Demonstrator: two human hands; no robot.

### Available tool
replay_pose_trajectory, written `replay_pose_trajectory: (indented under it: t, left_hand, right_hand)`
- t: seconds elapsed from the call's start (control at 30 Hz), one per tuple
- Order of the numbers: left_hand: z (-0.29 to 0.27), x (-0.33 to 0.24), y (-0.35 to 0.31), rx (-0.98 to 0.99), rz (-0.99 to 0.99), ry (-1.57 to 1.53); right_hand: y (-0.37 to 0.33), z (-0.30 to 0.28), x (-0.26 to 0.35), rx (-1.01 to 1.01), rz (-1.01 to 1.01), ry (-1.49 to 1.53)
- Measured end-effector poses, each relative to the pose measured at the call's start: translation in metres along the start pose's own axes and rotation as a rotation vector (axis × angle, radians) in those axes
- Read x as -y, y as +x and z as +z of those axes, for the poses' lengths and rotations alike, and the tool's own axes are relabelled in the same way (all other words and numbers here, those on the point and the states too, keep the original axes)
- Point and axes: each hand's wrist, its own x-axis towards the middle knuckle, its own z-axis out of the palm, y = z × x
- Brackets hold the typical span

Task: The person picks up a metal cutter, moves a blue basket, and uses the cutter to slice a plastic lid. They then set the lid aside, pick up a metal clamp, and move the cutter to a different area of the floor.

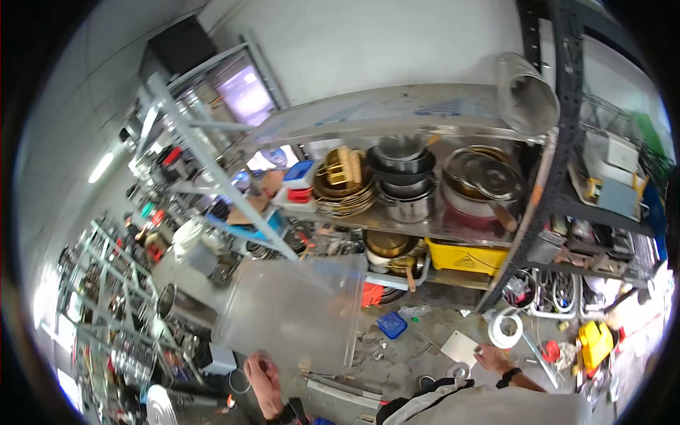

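Head view: the left hand (263,382) is closed on the lower corner of a big clear plastic bin (294,312), holding it up tilted so that its open mouth faces up and to the right. The bin hangs in front of the metal shelf (397,106), below and left of the stack of dark pots (404,177) on its middle level. Left of those pots on the same level sits a pile of brown plates (345,191), and left of that a small blue box (299,170). Right of the pots rests a wide pan with a lid (482,177). One level below the pots stands a yellow tub (467,256).

The right hand (492,358) is low, well right of the bin and apart from it, with a dark band at the wrist. Its fingers look loosely curled and hold nothing that can be made out. Just above it lie a white tape roll (505,327) and a flat pale board (459,347) on the floor. A small blue basket (391,324) lies on the floor just right of the bin.
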Motion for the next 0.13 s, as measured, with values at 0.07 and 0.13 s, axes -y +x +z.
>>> replay_pose_trajectory:
  t: [0.07,0.13]
  left_hand:
    - [0.004,-0.023,0.023,0.151,0.027,0.011]
    - [-0.006,-0.057,0.039,0.203,0.077,-0.029]
  right_hand:
    - [-0.014,0.034,-0.072,0.041,-0.002,-0.039]
    - [-0.011,0.030,-0.042,0.242,0.104,-0.011]
